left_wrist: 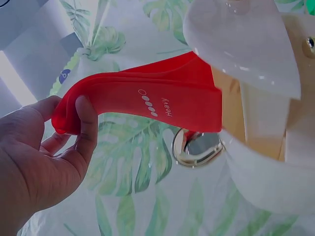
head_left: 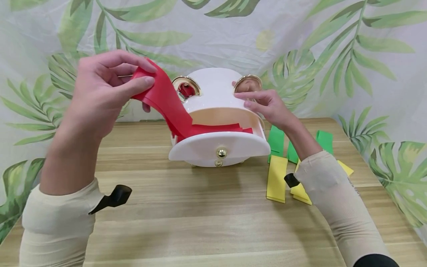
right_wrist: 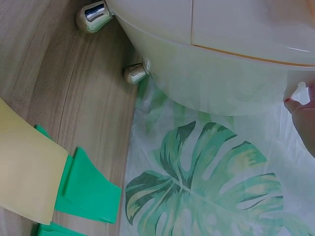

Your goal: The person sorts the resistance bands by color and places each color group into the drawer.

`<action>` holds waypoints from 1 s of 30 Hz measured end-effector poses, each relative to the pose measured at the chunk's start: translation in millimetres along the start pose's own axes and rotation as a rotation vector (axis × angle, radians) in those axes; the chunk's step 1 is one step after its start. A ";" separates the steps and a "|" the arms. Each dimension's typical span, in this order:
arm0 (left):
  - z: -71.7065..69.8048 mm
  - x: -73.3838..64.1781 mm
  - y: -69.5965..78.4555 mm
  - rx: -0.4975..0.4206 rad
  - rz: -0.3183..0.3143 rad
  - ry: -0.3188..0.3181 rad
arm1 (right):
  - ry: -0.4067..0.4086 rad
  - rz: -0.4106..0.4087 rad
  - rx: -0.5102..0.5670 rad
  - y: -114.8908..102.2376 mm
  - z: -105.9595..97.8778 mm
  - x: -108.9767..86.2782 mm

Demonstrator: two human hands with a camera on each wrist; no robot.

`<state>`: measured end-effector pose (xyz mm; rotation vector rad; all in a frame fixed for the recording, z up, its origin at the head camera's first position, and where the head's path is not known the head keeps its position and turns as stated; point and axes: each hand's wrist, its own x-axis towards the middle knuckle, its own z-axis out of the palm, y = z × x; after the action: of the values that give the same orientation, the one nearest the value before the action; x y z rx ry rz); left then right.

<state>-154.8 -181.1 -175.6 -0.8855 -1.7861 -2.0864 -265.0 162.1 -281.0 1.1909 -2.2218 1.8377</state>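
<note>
Head view: a red band [head_left: 166, 96] marked "Heavy" bends down through the frame's upper middle, its top pinched by the left hand [head_left: 98, 89], that grip clamped on it. Its lower end reaches the left side of the pulled-out drawer [head_left: 197, 146], where red bands [head_left: 217, 128] lie below the rim. The white container [head_left: 213, 87] stands in the middle of the frame, near the rear edge of the worktop [head_left: 186, 222]. Fingers of the right hand [head_left: 271, 107] touch it beside the right gold-rimmed ear [head_left: 247, 86]; I cannot tell whether that grip clamps it. Wood surface runs from the drawer front to the frame's bottom edge, between the left sleeve [head_left: 56, 222] and the right sleeve [head_left: 337, 204]. At right, yellow bands [head_left: 277, 178] and green bands [head_left: 276, 141] lie partly behind the right forearm. Leaf-print cloth [head_left: 227, 40] hangs behind the rear edge, across the frame's top.
</note>
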 end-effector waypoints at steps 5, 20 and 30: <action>15.4 8.3 -4.5 0.009 -0.006 -0.048 | 0.004 0.004 -0.003 0.1 -0.2 0.1; 75.5 28.5 -12.5 0.146 -0.160 -0.203 | -0.007 0.006 -0.013 0.1 -0.5 -0.6; 102.9 38.6 -33.1 0.256 -0.229 -0.312 | -0.022 -0.079 0.066 6.6 -1.1 -0.2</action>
<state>-174.6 -68.1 -173.0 -1.0173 -2.3541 -1.8613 -269.0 163.3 -286.2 1.2967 -2.1076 1.8908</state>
